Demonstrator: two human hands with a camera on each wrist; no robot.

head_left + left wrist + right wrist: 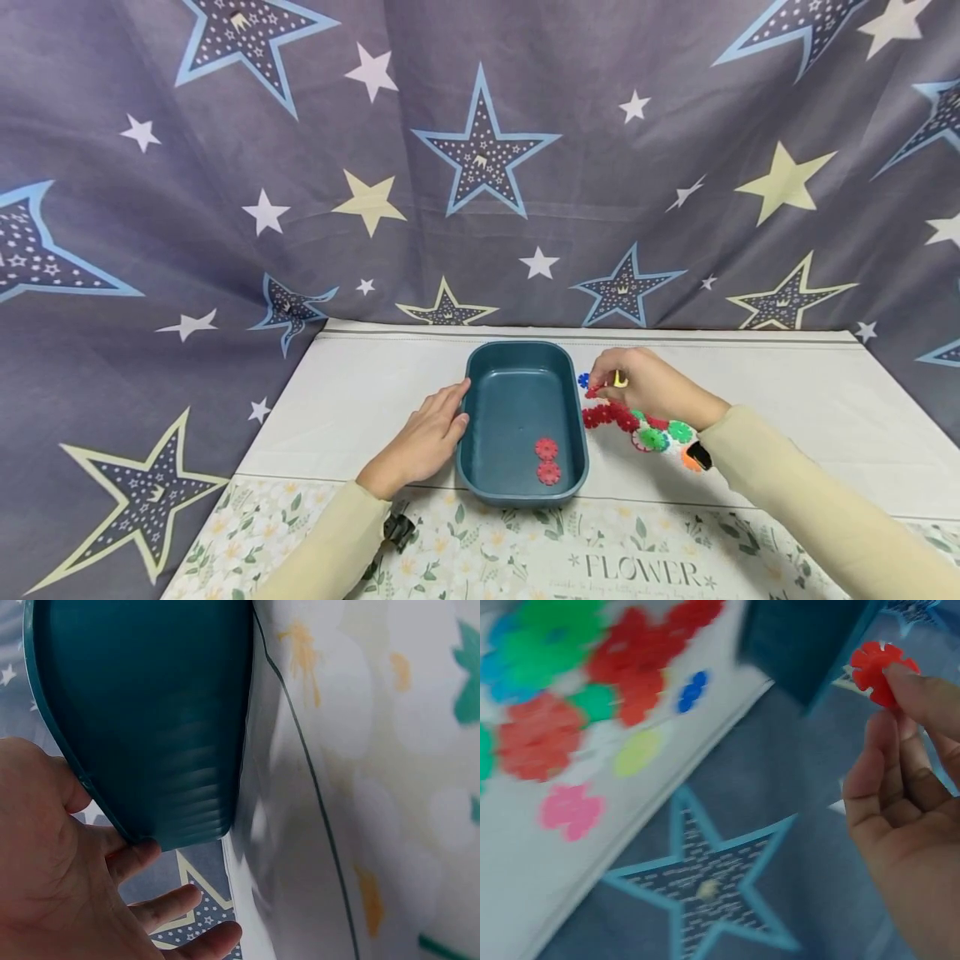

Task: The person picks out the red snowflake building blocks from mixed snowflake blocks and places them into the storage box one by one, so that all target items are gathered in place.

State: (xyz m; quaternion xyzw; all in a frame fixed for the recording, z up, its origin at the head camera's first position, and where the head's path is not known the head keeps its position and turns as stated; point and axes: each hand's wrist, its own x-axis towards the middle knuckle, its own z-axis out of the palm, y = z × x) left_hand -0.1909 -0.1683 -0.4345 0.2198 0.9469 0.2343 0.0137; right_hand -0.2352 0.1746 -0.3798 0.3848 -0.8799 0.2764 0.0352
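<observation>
"FLOWER" lettering [643, 572] marks the tablecloth; right hand [651, 385] fingers pinch a red disc [875, 669], left hand [422, 440] fingers relaxed.

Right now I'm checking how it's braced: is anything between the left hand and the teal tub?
Nothing: the left hand rests straight against the outer wall of the teal tub, fingers along its rim. The head and left wrist views both show this.

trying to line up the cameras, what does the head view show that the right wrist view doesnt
Only the head view: the left hand resting against the teal tray, and two red discs lying inside it.
Only the right wrist view: a pink disc in the loose pile.
Both: the right hand pinching a red disc near the tray.
</observation>
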